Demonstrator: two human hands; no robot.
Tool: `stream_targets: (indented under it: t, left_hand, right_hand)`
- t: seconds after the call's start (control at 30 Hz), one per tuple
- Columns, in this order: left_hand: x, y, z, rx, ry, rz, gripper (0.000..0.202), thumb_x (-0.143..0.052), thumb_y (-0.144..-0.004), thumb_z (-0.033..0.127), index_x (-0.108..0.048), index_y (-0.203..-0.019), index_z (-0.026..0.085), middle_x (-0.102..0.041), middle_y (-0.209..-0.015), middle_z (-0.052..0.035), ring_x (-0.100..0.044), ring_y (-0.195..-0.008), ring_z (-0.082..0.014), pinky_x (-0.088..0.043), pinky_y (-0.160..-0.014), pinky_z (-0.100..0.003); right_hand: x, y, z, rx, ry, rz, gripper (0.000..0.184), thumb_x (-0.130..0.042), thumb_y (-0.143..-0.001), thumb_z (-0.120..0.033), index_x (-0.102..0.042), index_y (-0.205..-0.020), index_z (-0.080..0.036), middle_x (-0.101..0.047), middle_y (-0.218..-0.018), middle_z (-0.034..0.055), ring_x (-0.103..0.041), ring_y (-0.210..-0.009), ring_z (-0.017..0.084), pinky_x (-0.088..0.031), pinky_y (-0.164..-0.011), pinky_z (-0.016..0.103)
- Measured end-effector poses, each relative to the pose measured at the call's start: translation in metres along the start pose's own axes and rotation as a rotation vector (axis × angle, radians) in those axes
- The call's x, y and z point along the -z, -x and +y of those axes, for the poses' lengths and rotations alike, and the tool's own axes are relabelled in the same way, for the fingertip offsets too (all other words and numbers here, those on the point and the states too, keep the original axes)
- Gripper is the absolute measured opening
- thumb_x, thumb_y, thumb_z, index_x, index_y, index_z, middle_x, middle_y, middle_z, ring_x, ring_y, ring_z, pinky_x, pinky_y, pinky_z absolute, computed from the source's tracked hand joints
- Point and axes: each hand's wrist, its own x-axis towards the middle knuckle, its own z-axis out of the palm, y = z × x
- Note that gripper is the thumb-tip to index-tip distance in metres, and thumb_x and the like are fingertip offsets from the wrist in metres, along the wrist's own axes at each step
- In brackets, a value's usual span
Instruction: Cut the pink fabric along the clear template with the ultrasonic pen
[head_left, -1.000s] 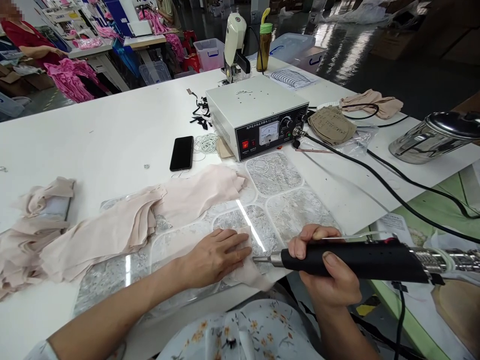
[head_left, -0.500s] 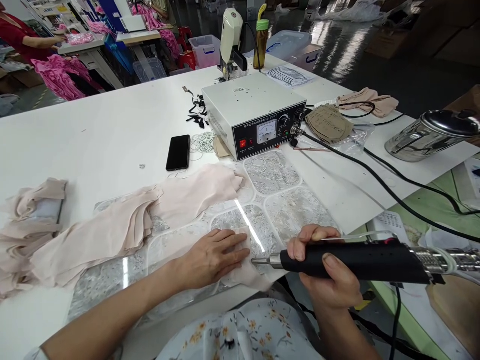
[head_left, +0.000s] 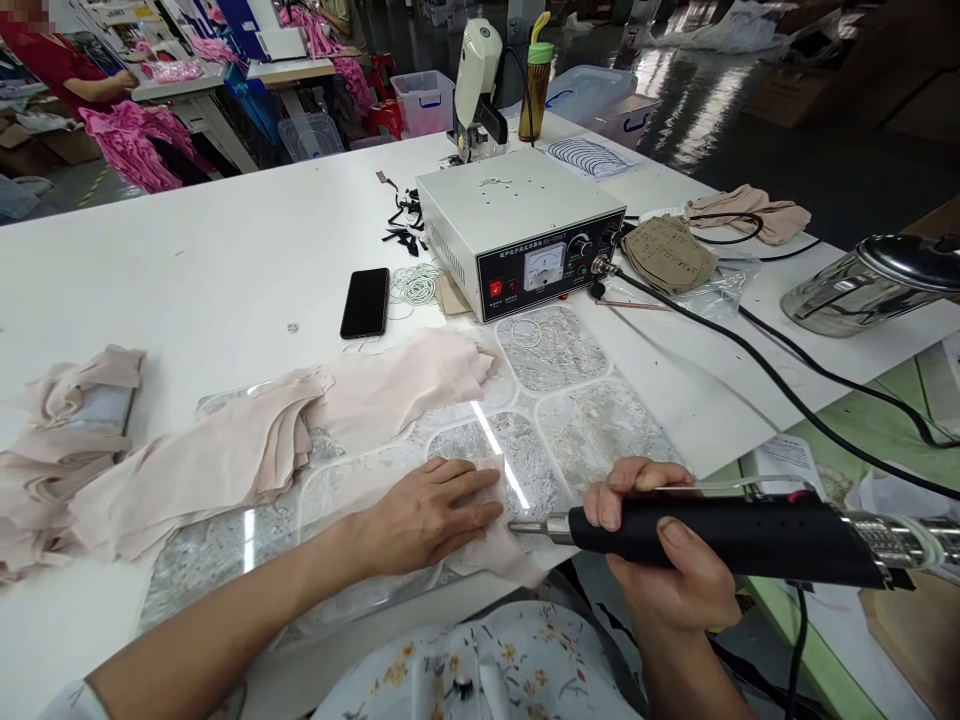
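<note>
My left hand (head_left: 439,515) lies flat with its fingers stretched out, pressing a pale pink fabric piece (head_left: 499,562) onto the patterned mat (head_left: 577,425). My right hand (head_left: 667,555) is wrapped round a black handheld ultrasonic welder (head_left: 720,540). Its metal tip points left and sits at the fabric's right edge, close to my left fingertips; whether it touches the cloth I cannot tell. Farther left on the mat are a loose pink fabric piece (head_left: 405,385) and a layered stack of pink fabric (head_left: 202,465).
The welder's control box (head_left: 517,190) stands at the back, its black cable (head_left: 750,350) running right. Around it are a phone (head_left: 365,303), a coil of cord (head_left: 415,284), a bottle (head_left: 535,100), card patterns (head_left: 670,253) and a steel pot (head_left: 870,285). A person in red (head_left: 64,65) is far left.
The whole view has shifted slightly, so most things appear a little farther right. My left hand stays on the fabric and the welder tip remains by its edge.
</note>
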Motion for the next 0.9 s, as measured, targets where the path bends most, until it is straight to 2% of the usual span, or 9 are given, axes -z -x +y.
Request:
stream_targets:
  t: [0.2,0.43,0.7,0.9]
  left_hand:
    - [-0.0013,0.0007,0.0002,0.021,0.002,-0.014,0.034,-0.038,-0.103,0.033,-0.059,-0.123,0.015,-0.055,-0.135,-0.0129,-0.054,-0.110,-0.0264,-0.045,-0.090,-0.037]
    - [0.0003,0.0009,-0.0002,0.016,0.000,-0.023,0.031,-0.041,-0.102,0.033,-0.063,-0.119,0.018,-0.054,-0.135,-0.0129,-0.054,-0.109,-0.0259,-0.044,-0.089,-0.037]
    - [0.0020,0.0000,0.0003,0.011,0.015,-0.020,0.031,-0.040,-0.102,0.032,-0.062,-0.119,0.019,-0.054,-0.135,-0.0120,-0.053,-0.108,-0.0256,-0.043,-0.088,-0.036]
    - [0.0023,0.0003,0.0006,0.010,0.015,-0.014,0.032,-0.040,-0.102,0.033,-0.062,-0.119,0.018,-0.054,-0.135,-0.0120,-0.053,-0.108,-0.0258,-0.042,-0.089,-0.037]
  right_hand:
    - [-0.0004,0.0000,-0.0003,0.007,-0.014,-0.026,0.014,-0.060,-0.075,-0.030,-0.062,-0.083,-0.019,-0.054,-0.080,0.0006,-0.055,-0.053,0.009,-0.047,-0.051,0.028]
    - [-0.0003,0.0013,-0.0008,0.010,-0.004,-0.035,0.014,-0.059,-0.075,-0.030,-0.061,-0.083,-0.019,-0.053,-0.080,0.0008,-0.054,-0.053,0.009,-0.046,-0.051,0.029]
    - [-0.0039,-0.0034,-0.0025,0.122,0.046,-0.041,0.014,-0.059,-0.077,-0.029,-0.061,-0.088,-0.021,-0.053,-0.080,0.0002,-0.052,-0.054,0.009,-0.047,-0.051,0.029]
    - [-0.0060,-0.0029,-0.0003,0.136,0.069,-0.081,0.011,-0.059,-0.079,-0.027,-0.061,-0.088,-0.021,-0.052,-0.081,0.0000,-0.054,-0.056,0.010,-0.049,-0.053,0.030]
